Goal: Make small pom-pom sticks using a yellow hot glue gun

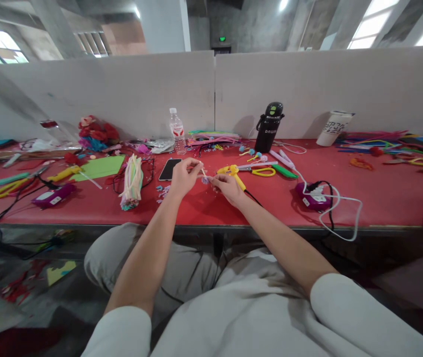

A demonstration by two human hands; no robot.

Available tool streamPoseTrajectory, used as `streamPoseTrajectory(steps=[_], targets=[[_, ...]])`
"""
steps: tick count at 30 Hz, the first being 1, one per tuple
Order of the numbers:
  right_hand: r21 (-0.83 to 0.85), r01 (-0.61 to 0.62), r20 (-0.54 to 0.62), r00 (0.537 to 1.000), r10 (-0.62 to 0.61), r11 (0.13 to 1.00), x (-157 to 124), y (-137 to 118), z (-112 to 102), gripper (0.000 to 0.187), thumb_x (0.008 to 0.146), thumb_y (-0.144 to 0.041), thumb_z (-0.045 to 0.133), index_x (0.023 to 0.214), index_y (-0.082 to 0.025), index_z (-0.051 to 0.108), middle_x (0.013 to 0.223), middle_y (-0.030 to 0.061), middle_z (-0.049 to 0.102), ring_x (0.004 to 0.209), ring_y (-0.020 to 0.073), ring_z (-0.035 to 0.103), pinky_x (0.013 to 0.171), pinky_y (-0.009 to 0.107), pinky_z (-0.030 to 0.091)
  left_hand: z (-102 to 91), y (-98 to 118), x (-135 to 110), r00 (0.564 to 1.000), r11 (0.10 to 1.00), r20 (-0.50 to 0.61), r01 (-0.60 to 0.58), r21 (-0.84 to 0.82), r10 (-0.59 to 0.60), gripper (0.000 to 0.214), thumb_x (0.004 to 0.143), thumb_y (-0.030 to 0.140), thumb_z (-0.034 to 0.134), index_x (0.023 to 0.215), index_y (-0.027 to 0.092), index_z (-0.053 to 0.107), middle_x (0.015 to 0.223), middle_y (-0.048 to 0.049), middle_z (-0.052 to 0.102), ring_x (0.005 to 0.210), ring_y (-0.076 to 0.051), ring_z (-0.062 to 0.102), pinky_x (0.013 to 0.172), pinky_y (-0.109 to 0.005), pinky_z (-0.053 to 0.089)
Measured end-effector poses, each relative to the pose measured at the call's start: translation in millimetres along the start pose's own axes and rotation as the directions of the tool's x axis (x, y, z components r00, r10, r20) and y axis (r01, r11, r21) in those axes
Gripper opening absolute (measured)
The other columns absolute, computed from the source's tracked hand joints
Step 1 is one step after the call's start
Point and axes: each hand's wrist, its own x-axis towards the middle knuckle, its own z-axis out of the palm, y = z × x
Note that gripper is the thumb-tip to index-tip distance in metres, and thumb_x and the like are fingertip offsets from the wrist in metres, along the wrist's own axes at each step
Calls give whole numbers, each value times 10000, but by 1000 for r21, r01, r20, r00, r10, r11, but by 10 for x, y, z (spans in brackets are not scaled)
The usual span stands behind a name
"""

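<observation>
Both my hands meet over the red table [382, 198], near its front edge. My left hand [184, 177] pinches the upper end of a thin pale stick [203, 172]. My right hand [226, 187] pinches a small lilac fuzzy piece [205, 180] at the stick's lower end. A yellow glue gun [233, 172] lies just behind my right hand, and a black phone [169, 169] lies behind my left hand. Small coloured scraps [162, 191] lie left of my hands.
A bundle of pastel pipe cleaners [132, 181] lies at the left, yellow-handled scissors [261, 171] and a purple power strip [313, 196] with white cable at the right. A water bottle [177, 131], black flask [269, 126] and white cup [334, 128] stand by the back partition.
</observation>
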Motion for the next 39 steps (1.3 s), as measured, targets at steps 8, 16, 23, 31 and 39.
streamPoseTrajectory(steps=[8, 16, 23, 31, 39], targets=[[107, -105, 76, 992, 97, 989, -36, -40, -4, 463, 610, -571, 795, 625, -179, 548, 565, -28, 528, 506, 81, 457, 485, 230, 336, 6, 21, -5, 1000, 997, 7, 23, -67, -23, 188, 795, 344, 672, 830, 166, 622, 775, -51, 688, 708, -194, 701, 665, -354, 620], [47, -45, -16, 999, 46, 998, -9, -70, 9, 452, 715, -615, 677, 645, -190, 539, 589, -20, 528, 522, 96, 475, 517, 246, 374, -5, 67, -7, 999, 999, -43, 19, -33, -21, 237, 784, 386, 689, 827, 157, 643, 755, -42, 691, 695, -181, 697, 679, -335, 617], [-358, 246, -70, 955, -289, 901, -58, -98, 7, 290, 757, -480, 641, 733, -195, 594, 691, 17, 611, 651, 151, 551, 619, 285, 451, 22, 64, -35, 999, 996, -40, 18, 82, -15, 229, 781, 387, 687, 815, 161, 678, 730, -42, 698, 664, -180, 698, 633, -304, 616], [-347, 254, -43, 957, -286, 903, -54, -58, 17, 301, 714, -476, 693, 722, -190, 601, 726, 31, 650, 680, 165, 597, 677, 303, 491, 53, 109, -65, 1000, 994, -6, 7, 106, -7, 247, 778, 396, 692, 817, 152, 697, 735, -46, 700, 674, -189, 700, 618, -311, 621], [-386, 246, -45, 958, -285, 889, -27, -10, -9, 276, 719, -446, 686, 704, -184, 598, 691, 15, 620, 630, 144, 537, 603, 279, 436, 78, 89, -74, 1000, 996, 3, 13, 92, -13, 262, 769, 397, 701, 841, 145, 710, 753, -48, 702, 675, -185, 700, 632, -316, 625]])
